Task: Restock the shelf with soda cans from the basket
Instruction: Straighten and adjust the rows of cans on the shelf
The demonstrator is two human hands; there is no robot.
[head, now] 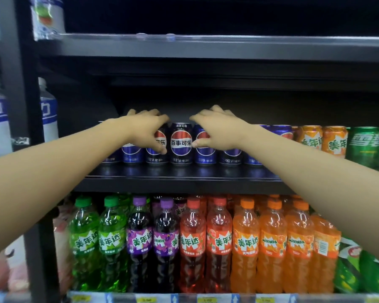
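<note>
Head cam is staring straight into a black shelf unit (184,184), top of it cut off and dark. Bottom row is soda bottles (193,243), green through orange, bases hidden behind the price rail. Middle shelf has the soda cans (181,143): blue and black cola ones in a row, orange and green cans further right. Both arms reach in. Left hand (146,130) curls over a can top, thumb on its front. Right hand (219,130) does the same on its side, fingertips hidden behind the cans. No basket in view.
</note>
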